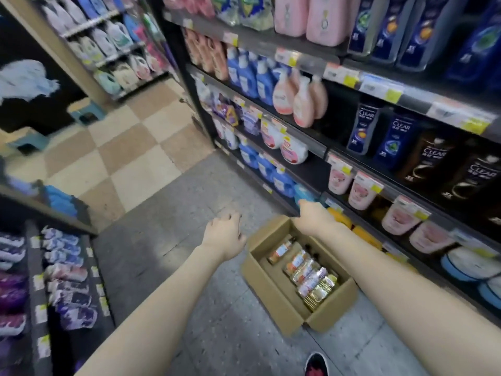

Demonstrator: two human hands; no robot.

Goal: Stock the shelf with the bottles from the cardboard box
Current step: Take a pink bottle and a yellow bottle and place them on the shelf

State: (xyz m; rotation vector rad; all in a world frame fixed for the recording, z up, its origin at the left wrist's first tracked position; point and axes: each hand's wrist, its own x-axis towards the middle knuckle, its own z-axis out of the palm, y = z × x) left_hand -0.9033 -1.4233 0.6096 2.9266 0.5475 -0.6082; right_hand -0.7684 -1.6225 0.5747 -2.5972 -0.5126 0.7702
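An open cardboard box (273, 290) stands on the grey floor beside the shelf unit (311, 147) on the right. Several golden and pink bottles (306, 272) lie in a row inside it. My left hand (223, 236) hovers over the floor just left of the box, fingers loosely curled, holding nothing. My right hand (315, 217) is stretched over the box's far corner toward the bottom shelf; its fingers point away and I cannot see whether they hold anything.
The right shelf unit carries pink pump bottles (298, 100), dark shampoo bottles (395, 138) and pink pouches (360, 191). A lower rack with purple packs (67, 283) stands at left. A shoe (317, 366) shows at the bottom edge. Small stools (86, 111) sit on the checkered floor beyond.
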